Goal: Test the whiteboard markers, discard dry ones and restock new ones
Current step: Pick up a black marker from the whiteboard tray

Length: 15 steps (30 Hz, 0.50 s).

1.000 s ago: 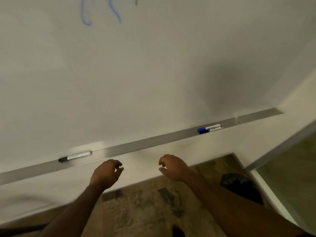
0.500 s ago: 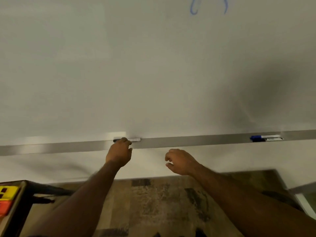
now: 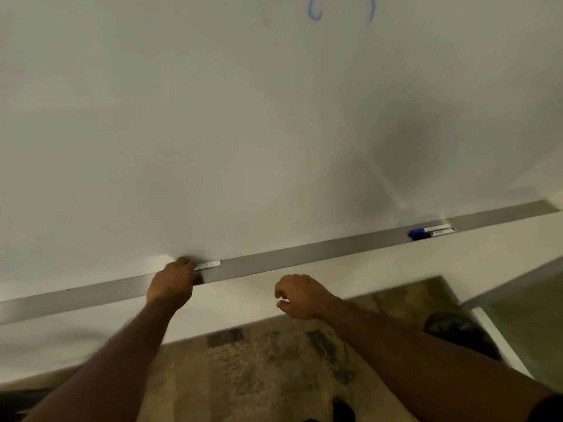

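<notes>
Head view: the left hand (image 3: 170, 283) curls its fingers round a marker (image 3: 210, 264) on the tray (image 3: 304, 254). The right hand (image 3: 300, 296) hovers loosely curled, holding nothing.

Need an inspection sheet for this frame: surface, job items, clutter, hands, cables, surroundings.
Surface: whiteboard, mostly blank, with blue strokes at the top edge; a metal tray runs along its bottom.
Job's things: white-barrelled marker on the tray, its left end hidden under a hand; blue-capped marker lies further right on the tray.
Clutter: nothing seen.
Grippers: left hand grips the white-barrelled marker; right hand is loosely curled below the tray and holds nothing.
Cables: nothing seen.
Surroundings: patterned rug; dark object on the floor at right, too blurred to identify.
</notes>
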### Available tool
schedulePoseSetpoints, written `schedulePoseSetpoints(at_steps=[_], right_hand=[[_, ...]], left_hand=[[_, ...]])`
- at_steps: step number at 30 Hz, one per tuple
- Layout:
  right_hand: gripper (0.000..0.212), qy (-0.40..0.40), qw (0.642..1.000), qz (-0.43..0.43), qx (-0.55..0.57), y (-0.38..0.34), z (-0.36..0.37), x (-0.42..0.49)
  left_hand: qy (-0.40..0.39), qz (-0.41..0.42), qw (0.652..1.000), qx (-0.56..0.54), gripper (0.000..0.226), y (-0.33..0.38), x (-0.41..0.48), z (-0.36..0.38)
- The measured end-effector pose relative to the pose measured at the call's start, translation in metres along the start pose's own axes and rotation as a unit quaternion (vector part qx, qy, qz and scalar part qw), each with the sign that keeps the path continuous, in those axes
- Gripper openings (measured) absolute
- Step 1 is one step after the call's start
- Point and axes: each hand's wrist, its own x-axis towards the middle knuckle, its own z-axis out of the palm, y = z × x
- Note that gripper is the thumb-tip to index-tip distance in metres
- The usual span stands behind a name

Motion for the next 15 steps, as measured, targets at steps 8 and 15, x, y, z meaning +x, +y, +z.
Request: schedulePoseSetpoints(at_steps=[8, 15], right_hand=[[0.03, 0.001, 1.0, 0.011, -0.005, 0.0, 0.002, -0.001], [0.03, 0.018, 1.0, 0.013, 0.004, -0.005, -0.001, 0.0]], left_hand=[[0.008, 0.021, 0.999, 0.03, 0.033, -0.004, 0.008, 0.01], [0.05, 0.076, 0.996, 0.015, 0.026, 0.009, -0.004, -0.001]])
